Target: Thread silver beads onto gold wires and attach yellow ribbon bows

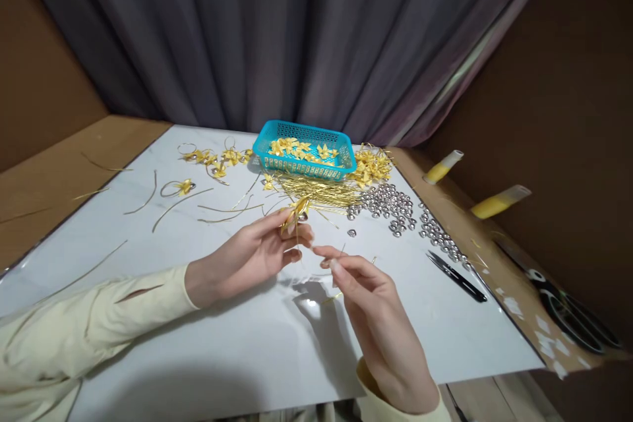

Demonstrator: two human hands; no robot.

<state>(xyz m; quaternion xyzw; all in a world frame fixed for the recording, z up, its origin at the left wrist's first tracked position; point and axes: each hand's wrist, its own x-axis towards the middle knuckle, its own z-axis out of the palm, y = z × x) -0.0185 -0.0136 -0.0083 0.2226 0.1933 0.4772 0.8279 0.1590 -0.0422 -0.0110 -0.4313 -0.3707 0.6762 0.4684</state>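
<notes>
My left hand (254, 250) is raised over the white board, with its thumb and forefinger pinched on a yellow ribbon flower (297, 209). A shiny silver piece shows at the flower's underside, and a thin gold cord hangs down from it. Close by on the right is my right hand (378, 310), its thumb and fingertips pressed together near the cord. Thin gold strands show around those fingertips, but I cannot make out exactly what they grip.
Behind the hands stands a turquoise basket (304, 168) of yellow flowers. Gold cords (319, 192) lie before it, beside silver beads (388, 201). Finished-looking looped flowers (184, 187) lie left. Black-handled snips (457, 277), scissors (573, 316) and two yellow tubes (499, 202) are at right.
</notes>
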